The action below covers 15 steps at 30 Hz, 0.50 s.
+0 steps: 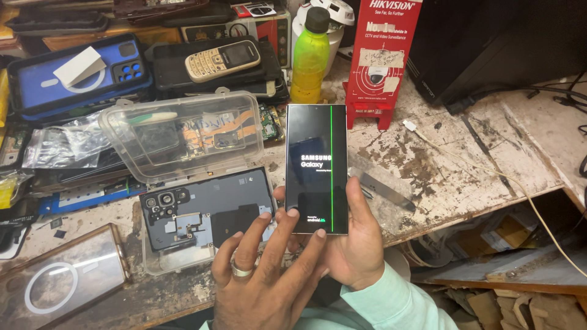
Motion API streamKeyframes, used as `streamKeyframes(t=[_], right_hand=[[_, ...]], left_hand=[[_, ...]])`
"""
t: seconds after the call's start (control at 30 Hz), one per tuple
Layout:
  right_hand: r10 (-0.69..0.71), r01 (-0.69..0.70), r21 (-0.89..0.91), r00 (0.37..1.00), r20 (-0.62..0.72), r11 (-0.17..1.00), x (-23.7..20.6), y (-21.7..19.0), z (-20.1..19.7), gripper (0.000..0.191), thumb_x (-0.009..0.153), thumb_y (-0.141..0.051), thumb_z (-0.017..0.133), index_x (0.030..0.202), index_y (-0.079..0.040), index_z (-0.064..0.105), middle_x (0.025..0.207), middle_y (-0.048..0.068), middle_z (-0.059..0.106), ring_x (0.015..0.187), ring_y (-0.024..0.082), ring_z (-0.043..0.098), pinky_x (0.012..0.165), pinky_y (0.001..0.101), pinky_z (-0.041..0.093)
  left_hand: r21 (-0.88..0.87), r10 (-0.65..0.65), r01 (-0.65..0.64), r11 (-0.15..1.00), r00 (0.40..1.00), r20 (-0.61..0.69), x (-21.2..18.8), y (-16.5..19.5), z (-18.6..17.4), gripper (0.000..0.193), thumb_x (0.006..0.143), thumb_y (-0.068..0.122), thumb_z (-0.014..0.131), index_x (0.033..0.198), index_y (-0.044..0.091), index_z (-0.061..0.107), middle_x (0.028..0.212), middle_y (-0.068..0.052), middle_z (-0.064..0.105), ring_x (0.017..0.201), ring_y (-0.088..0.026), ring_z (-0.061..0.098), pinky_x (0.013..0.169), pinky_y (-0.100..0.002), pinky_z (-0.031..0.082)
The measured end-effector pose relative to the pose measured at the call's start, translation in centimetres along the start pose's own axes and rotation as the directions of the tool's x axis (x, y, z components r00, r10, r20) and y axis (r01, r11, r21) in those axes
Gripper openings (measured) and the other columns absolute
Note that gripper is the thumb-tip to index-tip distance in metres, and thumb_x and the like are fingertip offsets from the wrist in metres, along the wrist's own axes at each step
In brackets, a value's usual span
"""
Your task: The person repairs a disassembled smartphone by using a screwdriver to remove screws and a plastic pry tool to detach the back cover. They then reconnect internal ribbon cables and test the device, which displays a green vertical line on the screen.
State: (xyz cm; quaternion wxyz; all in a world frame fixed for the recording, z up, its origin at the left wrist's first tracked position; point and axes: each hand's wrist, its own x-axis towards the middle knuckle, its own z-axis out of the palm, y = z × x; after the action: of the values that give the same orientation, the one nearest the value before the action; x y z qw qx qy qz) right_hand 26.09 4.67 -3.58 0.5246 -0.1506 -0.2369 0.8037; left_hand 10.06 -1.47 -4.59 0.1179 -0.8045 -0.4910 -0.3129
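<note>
Green line runs down the dark screen of the smartphone that your right hand grips from below, above the workbench's front edge. Your left hand is open, its fingertips touching the phone's bottom edge, beside the open clear plastic box.

Single view, head-worn: looks steeply down and forward from above the hands, close range, onto worn tabletop; front edge and shelf below at right; no second view.
</note>
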Motion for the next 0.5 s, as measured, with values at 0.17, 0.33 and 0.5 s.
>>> streamKeyframes(t=[0.17,0.33,0.5], right_hand=[[-0.035,0.032,-0.043,0.998,-0.057,0.999,0.06,0.05,0.17,0.078,0.107,-0.063,0.017,0.150,-0.004,0.043,0.136,0.024,0.059,0.112,0.032,0.064,0.079,0.0413,0.058],[-0.073,0.073,-0.019,0.997,0.000,0.997,-0.10,0.17,0.25,0.079,0.108,-0.063,0.018,0.150,-0.002,0.044,0.136,0.025,0.058,0.113,0.032,0.061,0.077,0.0380,0.054],[-0.097,0.097,-0.009,0.995,0.034,0.995,-0.13,0.34,0.13,0.080,0.109,-0.064,0.019,0.151,0.001,0.043,0.138,0.026,0.056,0.113,0.033,0.060,0.078,0.0380,0.054]], left_hand=[[-0.016,0.006,-0.006,1.000,0.999,-0.035,0.20,-0.14,0.01,0.047,0.093,0.056,0.070,0.133,0.033,0.066,0.148,-0.005,0.050,0.135,-0.026,0.043,0.107,-0.047,0.029],[-0.046,-0.014,0.012,0.999,0.999,-0.040,0.17,0.06,0.00,0.048,0.090,0.054,0.073,0.132,0.033,0.066,0.149,-0.005,0.050,0.135,-0.026,0.044,0.106,-0.047,0.030],[-0.070,-0.026,0.023,0.997,0.999,-0.044,0.21,0.16,-0.13,0.046,0.089,0.053,0.075,0.129,0.031,0.068,0.149,-0.005,0.051,0.135,-0.026,0.044,0.106,-0.047,0.030]])
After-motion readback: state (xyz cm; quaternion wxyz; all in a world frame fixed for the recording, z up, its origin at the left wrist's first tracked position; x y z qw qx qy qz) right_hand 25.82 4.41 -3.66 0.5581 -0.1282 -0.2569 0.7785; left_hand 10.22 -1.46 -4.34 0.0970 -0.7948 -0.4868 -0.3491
